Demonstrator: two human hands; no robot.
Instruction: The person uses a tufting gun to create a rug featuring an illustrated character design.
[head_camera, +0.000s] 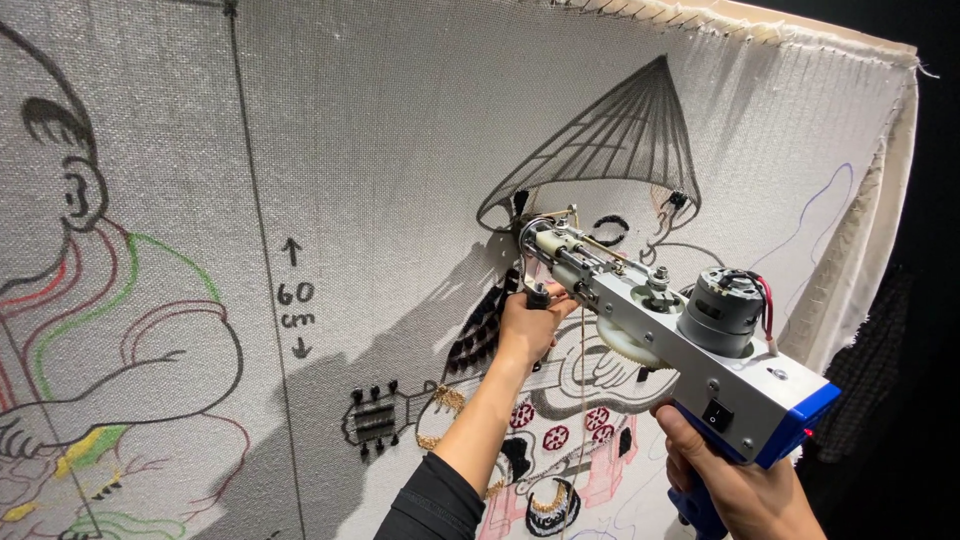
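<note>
- The stretched backing cloth (400, 120) fills the view, drawn over with outlines; most of it is bare weave, so by the look of it the larger part of the tufting is not yet done.
- The figure under the cone hat (610, 130), right of centre, carries patches of yarn already: black tufts beside the left forearm, pink and red rosettes and tan trim lower down. The hat and face area are only lines.
- The child figure (110, 320) at the left shows coloured marker lines and no clear pile.
- The tufting gun (660, 330) slants across the hatted figure, its needle end against the cloth just below the hat brim.
- The left hand (525, 325) is wrapped tight about the gun's front grip.
- The right hand (735, 480) is clenched round the blue rear handle.
- The gun body and both arms cover part of the figure's chest, hiding what is tufted there.
- A drawn guitar (375, 415) sits lower left, partly blackened.
</note>
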